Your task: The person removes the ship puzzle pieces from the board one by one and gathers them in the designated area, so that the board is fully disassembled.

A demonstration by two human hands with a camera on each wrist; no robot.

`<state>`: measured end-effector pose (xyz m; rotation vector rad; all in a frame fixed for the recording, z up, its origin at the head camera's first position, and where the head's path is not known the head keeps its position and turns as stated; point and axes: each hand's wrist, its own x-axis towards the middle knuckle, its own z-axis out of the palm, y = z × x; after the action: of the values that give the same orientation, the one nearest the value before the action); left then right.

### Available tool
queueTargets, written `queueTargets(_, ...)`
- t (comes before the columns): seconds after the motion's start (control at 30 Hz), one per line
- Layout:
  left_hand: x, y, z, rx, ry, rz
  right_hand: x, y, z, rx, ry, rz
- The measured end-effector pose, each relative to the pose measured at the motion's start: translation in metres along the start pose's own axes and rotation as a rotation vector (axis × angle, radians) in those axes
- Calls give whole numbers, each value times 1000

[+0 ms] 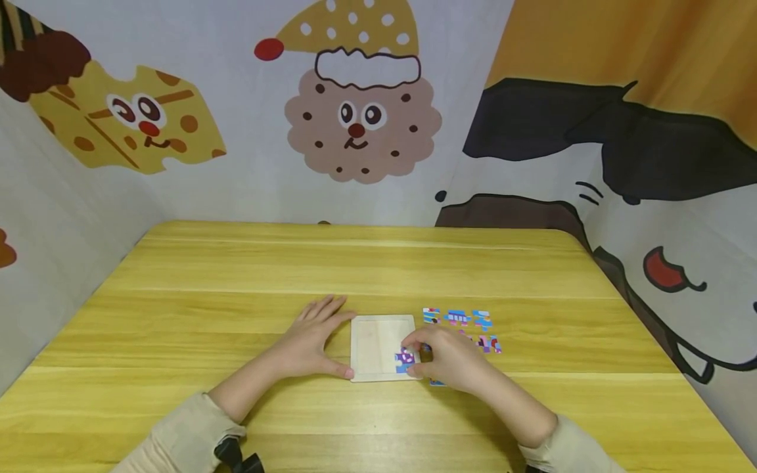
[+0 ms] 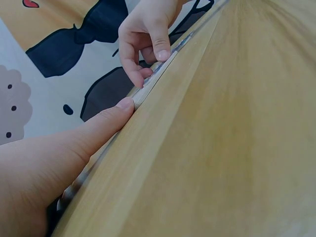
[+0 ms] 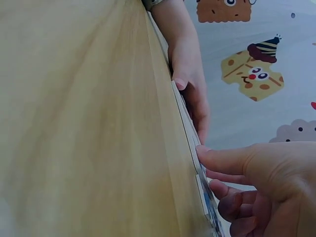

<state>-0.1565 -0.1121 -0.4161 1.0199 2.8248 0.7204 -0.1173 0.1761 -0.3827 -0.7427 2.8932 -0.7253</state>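
Observation:
In the head view a square wooden puzzle tray (image 1: 372, 346) lies flat on the table. A purple and blue puzzle piece (image 1: 405, 359) is in its lower right corner. My right hand (image 1: 454, 360) pinches this piece between thumb and forefinger, the other fingers curled under the palm. My left hand (image 1: 304, 343) rests at the tray's left side with fingers spread, the thumb touching its lower left corner and the forefinger near the upper one. In the right wrist view the right thumb (image 3: 222, 159) lies at the tray's edge; the piece itself is mostly hidden there.
Several loose puzzle pieces (image 1: 457, 318) lie right of the tray, some partly hidden by the right hand. The wooden table (image 1: 236, 276) extends to a cartoon-printed cloth (image 1: 225, 190) behind it.

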Motion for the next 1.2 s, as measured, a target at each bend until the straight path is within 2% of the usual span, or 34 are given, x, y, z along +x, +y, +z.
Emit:
queueTargets(0.6, 0, 0, -1, 8, -2, 5, 1, -1, 1, 19, 5, -13)
queueTargets(0.97, -1, -1, 1, 2, -5, 2, -3, -3, 2, 84, -8, 31)
queueTargets(1.2, -1, 0, 0, 3, -2, 3, -5, -4, 2, 101, -8, 32)
